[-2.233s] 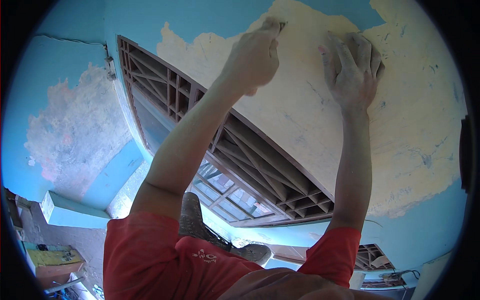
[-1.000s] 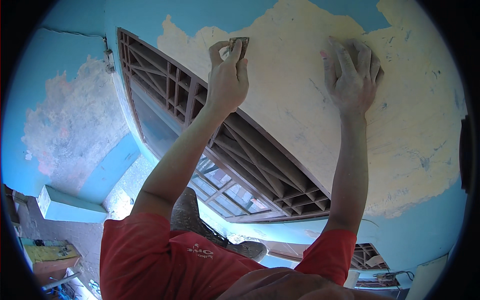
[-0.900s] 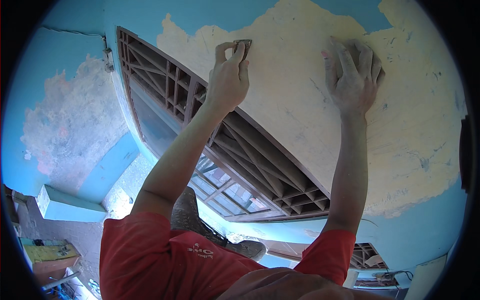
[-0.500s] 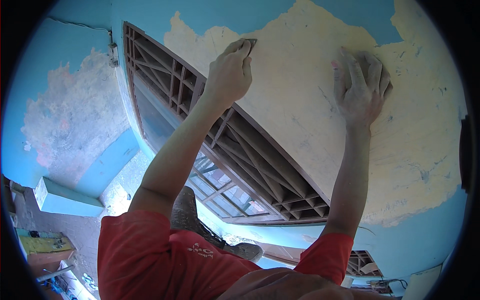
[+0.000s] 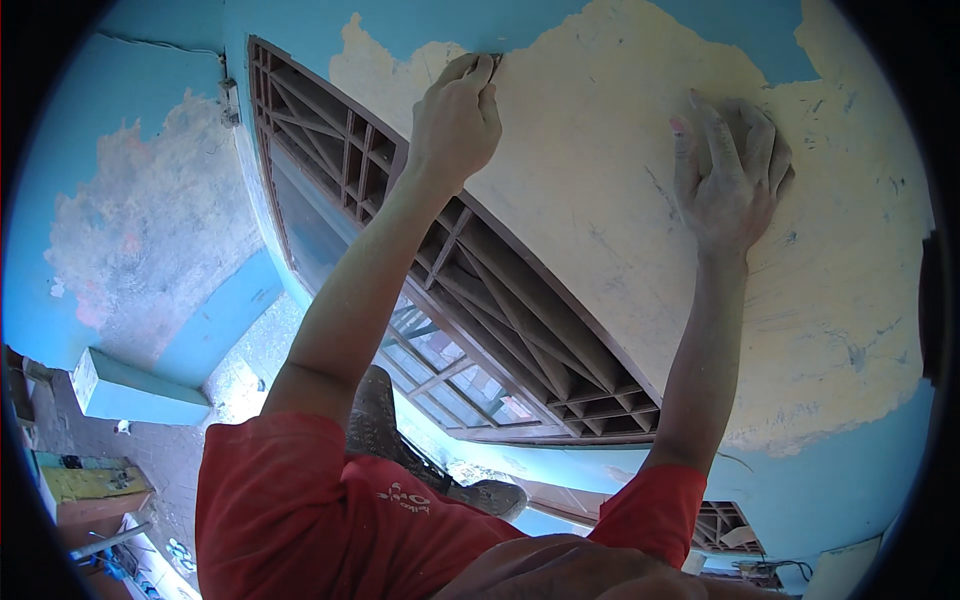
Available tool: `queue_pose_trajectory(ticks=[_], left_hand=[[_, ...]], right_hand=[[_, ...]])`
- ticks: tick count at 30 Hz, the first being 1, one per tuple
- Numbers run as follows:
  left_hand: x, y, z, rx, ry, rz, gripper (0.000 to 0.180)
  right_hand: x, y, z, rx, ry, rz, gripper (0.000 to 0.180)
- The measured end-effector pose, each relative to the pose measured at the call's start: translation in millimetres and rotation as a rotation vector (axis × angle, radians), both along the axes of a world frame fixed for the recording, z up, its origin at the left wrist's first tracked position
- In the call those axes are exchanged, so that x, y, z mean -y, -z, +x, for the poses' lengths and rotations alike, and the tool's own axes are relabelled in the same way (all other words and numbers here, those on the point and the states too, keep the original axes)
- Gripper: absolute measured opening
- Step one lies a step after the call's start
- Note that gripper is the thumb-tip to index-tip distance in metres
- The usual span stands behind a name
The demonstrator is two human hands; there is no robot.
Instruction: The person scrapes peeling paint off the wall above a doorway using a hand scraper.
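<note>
My left hand (image 5: 455, 125) is closed on a small dark scraper blade (image 5: 497, 62), only an end of which shows past the fingers. The blade is at the ragged edge where blue paint (image 5: 520, 25) meets a bare cream patch of wall (image 5: 590, 140). To the right, my right hand (image 5: 728, 170) rests on the cream patch with its fingers spread and bent, holding nothing that I can see. Pale dust coats its fingers. Dark scratches mark the cream surface around it.
Below the left forearm runs a brown wooden window frame (image 5: 500, 290) with slatted vents and glass panes (image 5: 450, 380). A pipe or cable box (image 5: 229, 103) hangs on the left wall, beside another peeled patch (image 5: 150, 230). A blue ledge (image 5: 140, 390) juts out lower left.
My left hand has moved up the wall with the scraper blade, from the cream area to the blue paint's edge. The right hand has shifted slightly to the right.
</note>
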State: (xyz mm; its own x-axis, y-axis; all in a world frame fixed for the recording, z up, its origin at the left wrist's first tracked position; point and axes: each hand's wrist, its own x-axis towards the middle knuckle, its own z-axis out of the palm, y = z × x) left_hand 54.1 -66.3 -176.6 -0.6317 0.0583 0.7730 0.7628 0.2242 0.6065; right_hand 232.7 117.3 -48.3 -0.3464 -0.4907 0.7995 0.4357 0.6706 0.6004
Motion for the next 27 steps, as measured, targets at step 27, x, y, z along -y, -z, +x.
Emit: queue_pose_trajectory(ticks=[27], left_hand=[[-3.6,3.8,7.1,0.017,-0.068,-0.076,0.036]], right_hand=[[0.9,-0.1,0.6,-0.014,0.034,-0.001,0.031]])
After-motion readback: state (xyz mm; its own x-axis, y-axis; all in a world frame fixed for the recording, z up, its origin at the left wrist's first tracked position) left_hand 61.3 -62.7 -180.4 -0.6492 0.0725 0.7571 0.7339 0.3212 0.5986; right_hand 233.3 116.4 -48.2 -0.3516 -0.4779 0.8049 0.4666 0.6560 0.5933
